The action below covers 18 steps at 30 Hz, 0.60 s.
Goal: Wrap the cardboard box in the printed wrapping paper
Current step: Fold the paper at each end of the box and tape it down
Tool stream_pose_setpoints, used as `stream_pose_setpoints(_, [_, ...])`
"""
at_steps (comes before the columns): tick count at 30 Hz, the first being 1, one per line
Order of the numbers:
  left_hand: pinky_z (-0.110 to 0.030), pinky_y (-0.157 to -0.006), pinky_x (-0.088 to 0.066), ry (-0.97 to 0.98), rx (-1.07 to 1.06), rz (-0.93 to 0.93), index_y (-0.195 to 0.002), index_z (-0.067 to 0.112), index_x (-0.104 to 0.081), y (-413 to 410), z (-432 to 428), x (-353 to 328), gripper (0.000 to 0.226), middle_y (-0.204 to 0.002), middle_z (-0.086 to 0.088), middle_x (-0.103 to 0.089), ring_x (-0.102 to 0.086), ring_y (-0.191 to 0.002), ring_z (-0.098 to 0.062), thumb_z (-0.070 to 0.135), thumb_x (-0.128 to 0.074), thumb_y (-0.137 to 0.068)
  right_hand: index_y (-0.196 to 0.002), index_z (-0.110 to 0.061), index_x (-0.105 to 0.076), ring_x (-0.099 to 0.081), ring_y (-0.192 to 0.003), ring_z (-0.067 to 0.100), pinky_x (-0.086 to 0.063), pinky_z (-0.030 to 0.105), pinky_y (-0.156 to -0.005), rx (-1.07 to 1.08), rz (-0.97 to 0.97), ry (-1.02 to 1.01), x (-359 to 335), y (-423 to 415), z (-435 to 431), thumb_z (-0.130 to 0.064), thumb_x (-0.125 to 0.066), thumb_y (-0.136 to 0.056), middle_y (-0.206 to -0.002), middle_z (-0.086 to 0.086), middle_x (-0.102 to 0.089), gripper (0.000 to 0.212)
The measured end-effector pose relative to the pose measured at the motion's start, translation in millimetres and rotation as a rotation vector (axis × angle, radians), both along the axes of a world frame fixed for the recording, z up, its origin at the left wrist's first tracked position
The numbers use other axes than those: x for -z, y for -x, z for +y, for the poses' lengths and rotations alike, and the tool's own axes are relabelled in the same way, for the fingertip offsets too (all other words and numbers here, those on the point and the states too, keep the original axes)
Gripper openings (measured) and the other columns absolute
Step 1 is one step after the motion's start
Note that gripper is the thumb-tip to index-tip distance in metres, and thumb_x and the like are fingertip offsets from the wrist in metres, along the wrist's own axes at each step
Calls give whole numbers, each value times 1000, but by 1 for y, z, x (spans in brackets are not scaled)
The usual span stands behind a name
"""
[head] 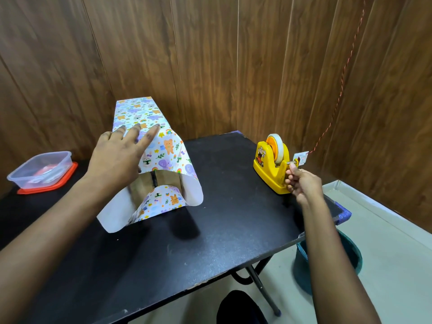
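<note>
Pins the printed wrapping paper [140, 113] over the cardboard box [145, 185], well left of the yellow plastic tape dispenser [268, 170], with the left hand [117, 157] flat, fingers straight, likely to stop the springy sheet opening. Pinches tape [279, 148] at that dispenser's cutter with the right hand [302, 183], seemingly for a strip to fix the seam. Leaves white-backed flaps curling loose

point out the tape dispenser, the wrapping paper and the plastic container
tape dispenser [270, 175]: head view, yellow side of its body
wrapping paper [140, 111]: head view, printed top face
plastic container [63, 171]: head view, clear side wall
</note>
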State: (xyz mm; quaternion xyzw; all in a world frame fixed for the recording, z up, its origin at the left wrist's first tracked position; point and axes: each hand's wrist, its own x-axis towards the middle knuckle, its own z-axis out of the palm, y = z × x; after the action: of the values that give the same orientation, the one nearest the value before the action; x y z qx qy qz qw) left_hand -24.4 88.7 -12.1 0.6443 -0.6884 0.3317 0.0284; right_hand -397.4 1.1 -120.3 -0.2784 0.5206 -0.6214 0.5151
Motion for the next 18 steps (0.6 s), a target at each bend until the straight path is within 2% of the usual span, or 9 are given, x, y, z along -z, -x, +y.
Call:
stream_pose_setpoints(4, [-48, -91, -40, 4, 12, 7, -148, 24, -22, 1, 0, 0, 102, -139, -22, -44, -47, -121, -44, 21, -82, -66, -68, -8, -55, -49, -32, 2, -39, 11, -34, 41, -187, -43, 11, -7, -1, -20, -57, -94, -37, -6, -51, 28])
stream_pose_setpoints(6, [-47, -93, -39, -9, -2, 1, -149, 25, -18, 1, -1, 1, 101, -141, -20, -42, -45, -123, -43, 22, -79, -69, -70, -6, -54, -51, -36, 5, -40, 12, -34, 41, -298, -72, 23, -5, 4, -19, -54, -95, -46, 0, -52, 28])
stream_pose_setpoints(8, [-47, -91, -40, 4, 13, -4, -149, 24, -21, 1, -3, 0, 102, -139, -22, -45, -47, -121, -44, 20, -81, -67, -74, -6, -54, -51, -39, 4, -42, 12, -38, -4, -382, -16, 20, -5, 13, -21, -52, -95, -58, 1, -48, 26])
stream_pose_setpoints(9, [-48, -89, -41, 8, 17, -5, -148, 23, -23, 1, -4, 0, 102, -137, -22, -46, -48, -119, -44, 18, -82, -65, -75, -7, -54, -50, -38, 3, -43, 12, -39, -48, -375, 34, 13, -7, 18, -21, -51, -95, -58, 0, -47, 25])
stream_pose_setpoints(12, [-48, -86, -42, 3, 40, -11, -147, 22, -26, 3, -5, 3, 102, -133, -24, -49, -51, -114, -45, 14, -82, -63, -78, -6, -59, -49, -42, 2, -44, 14, -43, -248, -198, 194, -26, -34, 37, -14, -50, -94, -52, -5, -48, 20])
stream_pose_setpoints(15, [-45, -95, -35, -18, 7, 7, -150, 26, -10, 5, -1, 1, 97, -145, -20, -36, -41, -126, -41, 21, -72, -76, -83, -5, -65, -45, -47, 5, -41, 16, -46, -472, 13, 357, -61, -84, 65, -5, -49, -93, -54, -4, -47, 18])
stream_pose_setpoints(18, [-44, -98, -31, -27, -13, -2, -150, 28, 3, 6, 0, 0, 94, -150, -16, -28, -35, -131, -38, 26, -64, -83, -81, -1, -66, -42, -46, 10, -39, 20, -46, -594, 197, 475, -76, -140, 95, 1, -52, -91, -56, 4, -46, 18])
